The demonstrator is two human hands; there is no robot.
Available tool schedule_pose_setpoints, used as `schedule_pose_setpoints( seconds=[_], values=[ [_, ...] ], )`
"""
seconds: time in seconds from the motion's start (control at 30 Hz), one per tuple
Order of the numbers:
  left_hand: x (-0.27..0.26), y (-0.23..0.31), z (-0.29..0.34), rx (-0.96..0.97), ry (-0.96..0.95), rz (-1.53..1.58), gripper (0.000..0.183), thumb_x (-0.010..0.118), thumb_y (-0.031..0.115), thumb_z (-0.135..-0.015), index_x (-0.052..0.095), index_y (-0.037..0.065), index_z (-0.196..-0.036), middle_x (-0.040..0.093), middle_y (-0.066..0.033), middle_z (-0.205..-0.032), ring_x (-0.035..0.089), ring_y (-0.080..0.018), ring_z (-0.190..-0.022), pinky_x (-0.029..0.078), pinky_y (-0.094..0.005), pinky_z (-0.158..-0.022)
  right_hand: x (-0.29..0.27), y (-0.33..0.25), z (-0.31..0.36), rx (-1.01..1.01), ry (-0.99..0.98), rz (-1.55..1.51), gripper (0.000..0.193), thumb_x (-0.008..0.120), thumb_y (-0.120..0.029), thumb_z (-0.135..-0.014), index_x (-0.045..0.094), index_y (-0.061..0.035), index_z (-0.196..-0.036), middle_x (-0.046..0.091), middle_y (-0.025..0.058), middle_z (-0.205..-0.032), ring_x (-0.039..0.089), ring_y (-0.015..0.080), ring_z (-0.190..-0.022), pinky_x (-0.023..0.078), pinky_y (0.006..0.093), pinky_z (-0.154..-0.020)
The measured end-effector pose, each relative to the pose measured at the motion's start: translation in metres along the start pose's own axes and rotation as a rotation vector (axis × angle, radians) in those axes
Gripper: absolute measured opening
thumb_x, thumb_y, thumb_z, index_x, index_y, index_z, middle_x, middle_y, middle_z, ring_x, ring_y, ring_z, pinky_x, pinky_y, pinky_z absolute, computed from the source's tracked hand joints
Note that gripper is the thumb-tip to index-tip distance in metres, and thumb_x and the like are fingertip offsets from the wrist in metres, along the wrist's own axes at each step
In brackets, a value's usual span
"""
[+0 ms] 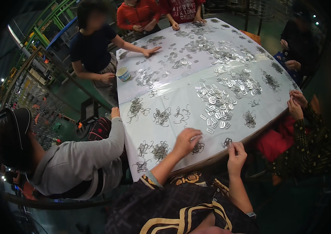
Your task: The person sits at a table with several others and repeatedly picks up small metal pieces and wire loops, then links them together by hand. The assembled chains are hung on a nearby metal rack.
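Observation:
My right hand [236, 158] is closed near the front edge of the table, pinching a small dark metal buckle [227, 142] between thumb and fingertips. To its left, my left hand [187, 142] reaches over a small pile of bent wire hooks [198, 147], its fingers apart and slightly curved. Nothing shows in that hand. Beyond both hands, flat oval slotted metal buckles [216, 102] lie in a loose spread. Another heap of wire hooks [160, 150] lies left of my left forearm, and one more pile of hooks [249, 118] sits beyond my right hand.
A pale sheet covers the large table [177, 146]. More buckles and hook piles are scattered toward its far end. A paper tub [123, 74] stands at the left edge. Several people sit or stand around, one in a grey top [83, 156] close on my left, another at right [306, 136].

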State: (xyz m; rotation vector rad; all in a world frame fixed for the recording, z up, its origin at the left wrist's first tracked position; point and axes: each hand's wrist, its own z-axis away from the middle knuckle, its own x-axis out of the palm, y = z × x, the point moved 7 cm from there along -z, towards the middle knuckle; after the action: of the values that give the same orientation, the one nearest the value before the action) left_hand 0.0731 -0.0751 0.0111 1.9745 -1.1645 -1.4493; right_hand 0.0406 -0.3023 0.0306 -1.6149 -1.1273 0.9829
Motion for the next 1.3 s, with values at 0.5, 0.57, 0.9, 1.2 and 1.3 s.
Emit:
schedule_pose_setpoints(
  seconds=[0.5,0.57,0.9,1.2,1.3],
  values=[
    [-0.002,-0.037,0.017,0.224,-0.463,-0.982,0.010,0.058,0.008,-0.071,0.067,0.006,-0.067,0.065,-0.0102,-0.069,0.064,-0.0273,-0.070,0.049,-0.0361,-0.063,-0.025,0.011,0.013,0.074,0.011,0.009,0.011,0.062,-0.004,-0.089,0.064,0.0068,-0.087,0.056,0.0040,-0.077,0.052,0.0098,-0.071,0.042,0.0235,-0.065],
    [-0.007,-0.041,0.013,0.197,-0.445,-0.921,0.009,0.059,0.007,-0.072,0.067,0.005,-0.067,0.065,-0.0114,-0.070,0.064,-0.0280,-0.070,0.050,-0.0385,-0.063,-0.026,0.009,0.015,0.084,0.006,-0.022,0.011,0.062,-0.004,-0.089,0.064,0.0068,-0.088,0.057,0.0042,-0.077,0.052,0.0100,-0.071,0.042,0.0235,-0.065],
    [-0.052,-0.066,-0.010,-0.162,-0.404,-0.880,0.009,0.061,0.007,-0.076,0.068,0.002,-0.073,0.067,-0.0141,-0.080,0.065,-0.0320,-0.076,0.054,-0.0424,-0.065,-0.032,0.016,0.027,0.068,0.000,-0.007,0.009,0.062,-0.001,-0.087,0.065,0.0071,-0.088,0.059,0.0063,-0.078,0.054,0.0118,-0.070,0.043,0.0243,-0.065],
    [-0.013,-0.076,-0.038,0.025,-0.373,-1.045,0.009,0.059,0.004,-0.073,0.068,0.002,-0.071,0.067,-0.0130,-0.076,0.065,-0.0283,-0.075,0.054,-0.0382,-0.066,-0.027,0.003,0.030,0.016,-0.013,0.039,0.009,0.064,0.000,-0.085,0.066,0.0067,-0.090,0.061,0.0092,-0.076,0.056,0.0151,-0.069,0.044,0.0266,-0.064],
    [-0.015,-0.079,-0.043,-0.002,-0.393,-1.031,0.011,0.057,0.003,-0.073,0.068,0.003,-0.074,0.068,-0.0133,-0.078,0.066,-0.0285,-0.076,0.055,-0.0384,-0.066,-0.021,0.003,0.032,0.036,-0.031,0.018,0.009,0.064,0.000,-0.084,0.066,0.0064,-0.090,0.061,0.0095,-0.077,0.057,0.0158,-0.069,0.044,0.0268,-0.064]
  ],
)
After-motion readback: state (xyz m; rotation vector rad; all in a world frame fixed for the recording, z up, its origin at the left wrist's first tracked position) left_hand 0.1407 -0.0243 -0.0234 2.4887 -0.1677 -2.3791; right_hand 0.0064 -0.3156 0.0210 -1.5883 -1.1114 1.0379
